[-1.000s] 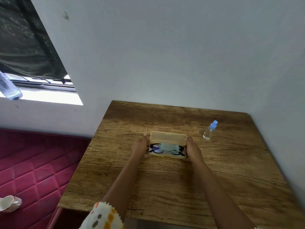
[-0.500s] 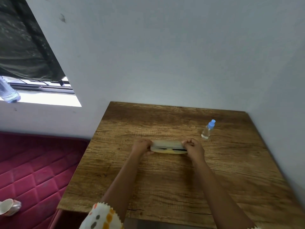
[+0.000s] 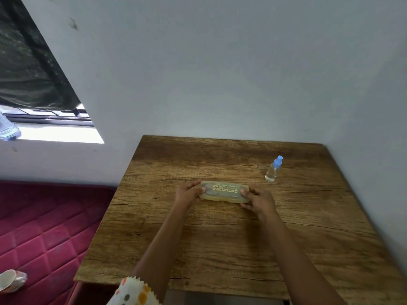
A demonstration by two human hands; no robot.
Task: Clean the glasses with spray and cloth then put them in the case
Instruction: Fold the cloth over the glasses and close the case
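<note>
case (image 3: 224, 191) closed, gripped by left hand (image 3: 189, 194), right hand (image 3: 259, 200)

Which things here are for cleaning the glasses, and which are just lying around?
For the job: the shut case, held at its ends by the left hand and right hand; the spray bottle standing on the table.
Just lying about: the cup on the red mattress; the water bottle on the window sill.
</note>
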